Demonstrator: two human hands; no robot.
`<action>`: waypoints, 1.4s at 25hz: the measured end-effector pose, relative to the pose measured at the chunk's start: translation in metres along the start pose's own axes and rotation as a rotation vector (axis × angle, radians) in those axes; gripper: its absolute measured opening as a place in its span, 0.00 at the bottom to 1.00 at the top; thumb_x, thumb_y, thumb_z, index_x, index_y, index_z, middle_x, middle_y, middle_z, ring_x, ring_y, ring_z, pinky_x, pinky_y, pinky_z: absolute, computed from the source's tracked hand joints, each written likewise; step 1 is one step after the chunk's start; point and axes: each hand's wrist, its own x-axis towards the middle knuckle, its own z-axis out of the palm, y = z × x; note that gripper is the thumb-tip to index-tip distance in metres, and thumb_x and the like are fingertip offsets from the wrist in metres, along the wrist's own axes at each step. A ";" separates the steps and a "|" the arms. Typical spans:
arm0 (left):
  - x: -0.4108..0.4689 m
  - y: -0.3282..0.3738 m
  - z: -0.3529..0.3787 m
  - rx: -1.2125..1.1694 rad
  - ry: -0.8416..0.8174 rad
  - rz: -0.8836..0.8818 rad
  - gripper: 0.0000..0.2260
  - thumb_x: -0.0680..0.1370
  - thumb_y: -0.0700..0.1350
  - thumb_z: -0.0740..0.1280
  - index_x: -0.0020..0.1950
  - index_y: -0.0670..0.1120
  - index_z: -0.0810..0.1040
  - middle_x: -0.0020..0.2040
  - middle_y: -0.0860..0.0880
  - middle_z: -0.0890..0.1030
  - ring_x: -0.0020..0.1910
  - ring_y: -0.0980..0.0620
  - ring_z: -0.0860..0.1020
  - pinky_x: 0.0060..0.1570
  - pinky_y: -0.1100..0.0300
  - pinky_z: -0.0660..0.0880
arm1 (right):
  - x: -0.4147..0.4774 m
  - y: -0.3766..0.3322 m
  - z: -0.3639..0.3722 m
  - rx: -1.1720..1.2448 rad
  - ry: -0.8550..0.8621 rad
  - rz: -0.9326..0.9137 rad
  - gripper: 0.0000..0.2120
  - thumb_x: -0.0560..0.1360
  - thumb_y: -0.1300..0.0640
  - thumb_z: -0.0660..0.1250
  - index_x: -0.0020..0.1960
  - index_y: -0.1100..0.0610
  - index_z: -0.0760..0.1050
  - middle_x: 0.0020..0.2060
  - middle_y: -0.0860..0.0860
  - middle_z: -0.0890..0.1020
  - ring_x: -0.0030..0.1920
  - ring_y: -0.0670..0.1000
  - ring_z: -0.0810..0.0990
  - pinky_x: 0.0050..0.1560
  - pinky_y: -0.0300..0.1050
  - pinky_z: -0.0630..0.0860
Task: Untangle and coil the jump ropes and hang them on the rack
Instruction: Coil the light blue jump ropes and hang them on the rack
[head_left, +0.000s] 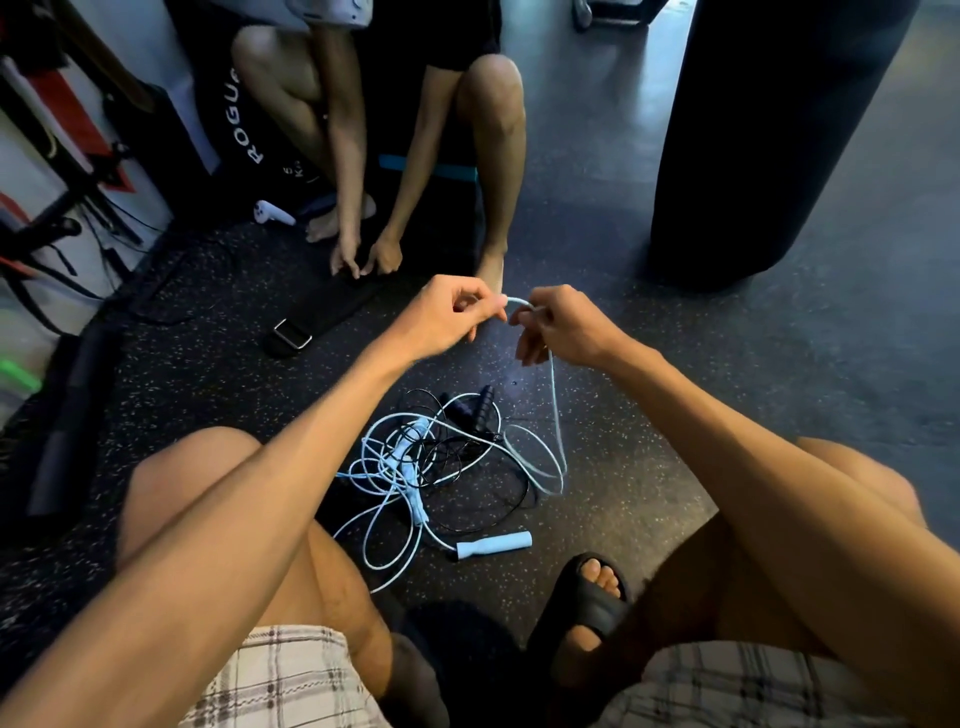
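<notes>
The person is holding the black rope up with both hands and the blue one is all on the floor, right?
Not quite. The head view shows both hands, left hand and right hand, pinching the light blue rope. The black rope lies tangled on the floor.

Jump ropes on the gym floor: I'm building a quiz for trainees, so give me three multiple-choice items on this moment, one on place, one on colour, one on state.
1. Where does the loose light blue handle lie?
A. On the floor between the person's legs
B. On a rack
C. In the left hand

2. What colours are the tangled ropes?
A. Red and yellow
B. Light blue and black
C. All green

3. What are the left hand and right hand doing?
A. Resting open on the knees
B. Pinching a raised bend of the light blue rope
C. Holding a black handle

Answers: 1 A, it rests on the speckled floor; 2 B, both colours intertwine; 3 B, the cord arcs between both hands.
</notes>
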 end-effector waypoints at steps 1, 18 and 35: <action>-0.001 0.000 -0.001 0.026 -0.010 0.019 0.10 0.80 0.44 0.66 0.45 0.40 0.83 0.27 0.49 0.75 0.25 0.60 0.71 0.31 0.66 0.67 | -0.002 -0.002 -0.001 0.040 0.033 -0.017 0.08 0.82 0.62 0.60 0.44 0.60 0.72 0.33 0.59 0.84 0.32 0.60 0.84 0.33 0.48 0.80; -0.006 0.019 -0.012 -0.931 -0.062 -0.263 0.11 0.85 0.40 0.52 0.46 0.40 0.71 0.29 0.48 0.74 0.25 0.54 0.70 0.29 0.63 0.68 | 0.000 0.012 0.006 -0.011 -0.004 0.077 0.09 0.84 0.60 0.56 0.56 0.67 0.70 0.37 0.61 0.85 0.38 0.62 0.85 0.43 0.56 0.82; 0.000 -0.017 -0.008 -0.478 0.314 -0.288 0.12 0.84 0.38 0.54 0.43 0.40 0.71 0.41 0.34 0.83 0.32 0.48 0.84 0.35 0.55 0.81 | -0.013 -0.008 0.013 -0.153 0.170 -0.342 0.04 0.78 0.64 0.65 0.45 0.59 0.77 0.31 0.44 0.75 0.30 0.41 0.72 0.33 0.38 0.68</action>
